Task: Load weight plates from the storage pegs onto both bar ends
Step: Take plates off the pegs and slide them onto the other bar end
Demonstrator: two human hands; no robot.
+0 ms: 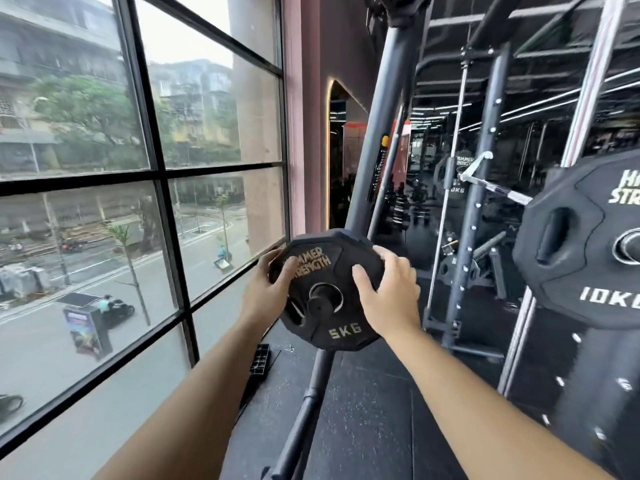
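A black 5 kg weight plate with gold lettering sits on a short black peg that pokes through its centre hole. My left hand grips the plate's left rim, fingers curled over the edge. My right hand grips its right rim, thumb on the face. A larger 10 kg plate hangs at the right edge on a chrome sleeve. Behind it a knurled steel bar runs back toward another plate.
A slanted dark rack upright rises behind the 5 kg plate and continues below it to the black rubber floor. A big window with black frames fills the left. A perforated rack post stands at the right.
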